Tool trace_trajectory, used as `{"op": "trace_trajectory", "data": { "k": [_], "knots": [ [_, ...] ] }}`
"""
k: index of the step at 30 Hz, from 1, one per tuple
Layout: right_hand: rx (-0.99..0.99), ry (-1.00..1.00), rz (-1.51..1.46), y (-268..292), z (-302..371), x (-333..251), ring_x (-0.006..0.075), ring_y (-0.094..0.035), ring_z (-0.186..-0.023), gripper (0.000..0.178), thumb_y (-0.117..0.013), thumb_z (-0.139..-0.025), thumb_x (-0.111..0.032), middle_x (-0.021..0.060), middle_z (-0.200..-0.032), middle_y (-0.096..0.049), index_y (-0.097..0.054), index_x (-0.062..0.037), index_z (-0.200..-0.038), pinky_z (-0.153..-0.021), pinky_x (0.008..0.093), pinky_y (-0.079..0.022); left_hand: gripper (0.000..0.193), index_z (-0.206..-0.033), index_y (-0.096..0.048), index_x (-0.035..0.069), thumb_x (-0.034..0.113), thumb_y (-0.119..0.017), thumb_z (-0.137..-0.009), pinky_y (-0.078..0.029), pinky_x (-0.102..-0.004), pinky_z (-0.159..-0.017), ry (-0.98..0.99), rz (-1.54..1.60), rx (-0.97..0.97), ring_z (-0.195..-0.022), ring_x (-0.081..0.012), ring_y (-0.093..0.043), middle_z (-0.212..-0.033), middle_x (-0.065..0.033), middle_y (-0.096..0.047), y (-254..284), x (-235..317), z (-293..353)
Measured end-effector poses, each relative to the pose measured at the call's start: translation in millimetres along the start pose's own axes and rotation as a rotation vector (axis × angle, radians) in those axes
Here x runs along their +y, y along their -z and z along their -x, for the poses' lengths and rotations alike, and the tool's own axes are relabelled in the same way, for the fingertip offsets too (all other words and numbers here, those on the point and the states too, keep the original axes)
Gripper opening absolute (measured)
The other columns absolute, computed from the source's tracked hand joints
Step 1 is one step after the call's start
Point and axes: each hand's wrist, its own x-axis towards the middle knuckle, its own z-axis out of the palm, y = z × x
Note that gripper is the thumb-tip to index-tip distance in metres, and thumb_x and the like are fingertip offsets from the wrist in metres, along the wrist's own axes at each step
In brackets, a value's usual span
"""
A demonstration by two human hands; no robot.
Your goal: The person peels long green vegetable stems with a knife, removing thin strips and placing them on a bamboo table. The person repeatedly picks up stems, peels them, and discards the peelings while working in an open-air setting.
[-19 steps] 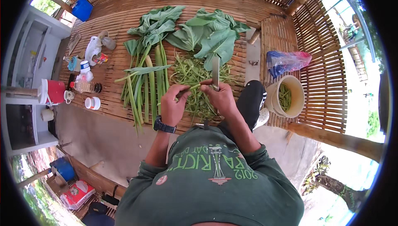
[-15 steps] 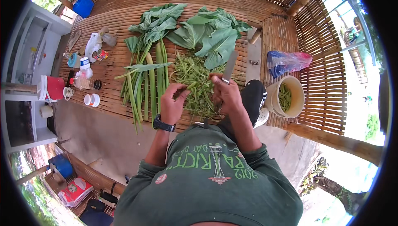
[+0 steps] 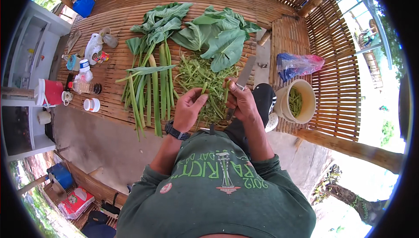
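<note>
Left hand (image 3: pixel 188 109), fingers curled, pinches a green stalk piece (image 3: pixel 204 88); my right hand (image 3: pixel 242 103) grips a knife (image 3: pixel 247 72) and another piece (image 3: pixel 226 90). Short pieces (image 3: pixel 295 101) lie in the bucket (image 3: pixel 308 99) right of it; long stalks (image 3: pixel 156 96) left of my left hand appear uncut. Since the first frame, my hands have separated and the blade has tilted right.

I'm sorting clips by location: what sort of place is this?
Probably an open-sided outdoor kitchen shelter: a slatted bamboo table bearing leafy stalks, a slatted railing, and greenery outside.
</note>
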Motion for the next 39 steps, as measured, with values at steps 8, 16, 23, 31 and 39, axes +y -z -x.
{"op": "trace_trajectory", "data": {
  "k": [8,16,23,31,39],
  "knots": [
    [0.352,0.179,0.289,2.9,6.4,-18.5,0.0052,-0.045,-0.048,0.025,-0.078,-0.100,-0.025,-0.0067,-0.065,-0.054,-0.072,-0.0061,-0.116,-0.043,0.0242,-0.034,0.034,-0.138,-0.065,0.000,0.013,-0.051,-0.111,-0.046,-0.0236,-0.071,-0.106,0.016,-0.073,-0.083,-0.0067,-0.055,-0.100,0.0006,-0.060,8.6,-6.1,-5.1],
    [1.452,0.619,1.562,178.8,56.1,-125.9,0.0269,-0.070,-0.087,0.037,-0.074,-0.101,-0.033,0.0128,-0.102,-0.077,-0.076,-0.0024,-0.121,-0.081,0.0449,-0.055,0.040,-0.148,-0.056,-0.003,0.004,-0.056,-0.109,-0.058,-0.0309,-0.091,-0.127,0.160,0.019,-0.113,-0.0145,-0.065,-0.125,-0.0089,-0.067,21.0,-4.5,-8.7],
    [1.204,0.492,1.457,190.6,53.7,-95.8,0.0311,-0.074,-0.101,0.052,-0.065,-0.105,-0.045,0.0221,-0.113,-0.076,-0.071,-0.0005,-0.130,-0.089,0.0459,-0.056,0.030,-0.126,-0.070,-0.001,0.001,-0.076,-0.097,-0.060,-0.0273,-0.087,-0.228,0.088,0.139,-0.102,-0.0124,-0.071,-0.117,-0.0066,-0.075,28.3,-9.1,-18.3],
    [0.360,0.385,0.975,38.1,-3.4,-3.7,0.0185,-0.066,-0.094,0.043,-0.064,-0.108,-0.031,0.0126,-0.103,-0.074,-0.066,-0.0006,-0.139,-0.084,0.0329,-0.053,0.024,-0.120,-0.073,0.000,0.002,-0.077,-0.097,-0.057,-0.0241,-0.079,-0.241,0.125,0.128,-0.092,-0.0089,-0.070,-0.108,-0.0043,-0.077,34.5,-3.6,-16.3],
    [-0.062,0.348,0.997,-69.2,15.0,-1.7,0.0188,-0.066,-0.094,0.044,-0.063,-0.108,-0.026,0.0151,-0.110,-0.072,-0.062,-0.0005,-0.144,-0.085,0.0329,-0.053,0.023,-0.120,-0.075,0.000,0.002,-0.076,-0.097,-0.056,-0.0238,-0.085,-0.255,0.089,0.203,-0.095,-0.0092,-0.071,-0.107,-0.0038,-0.078,32.4,6.0,-8.8]
  ]
}}
